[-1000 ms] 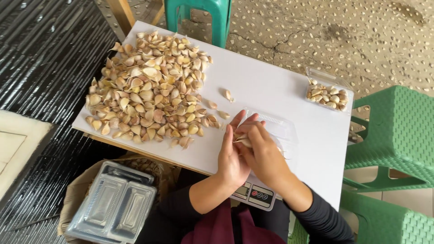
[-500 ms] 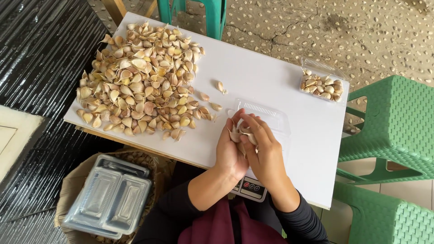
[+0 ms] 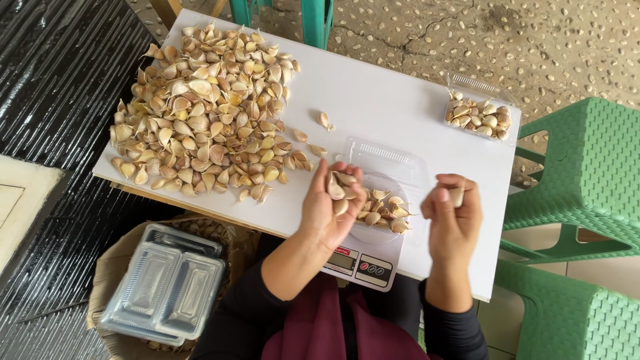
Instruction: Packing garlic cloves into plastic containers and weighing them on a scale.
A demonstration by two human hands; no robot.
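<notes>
L hand (image 3: 327, 207) cups pale papery garlic cloves (image 3: 340, 190) over clear plastic tray (image 3: 390, 163) on white digital scale (image 3: 363, 263); R hand (image 3: 453, 213) grip pinches one clove (image 3: 457, 196).

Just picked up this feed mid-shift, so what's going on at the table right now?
A person sits at a white table sorting garlic cloves. The left hand cups several cloves over a clear tray that sits on a small digital scale and already holds some cloves. The right hand pinches a single clove off to the side. A big pile of cloves lies at the left, and a filled clear container sits at the far right corner.
</notes>
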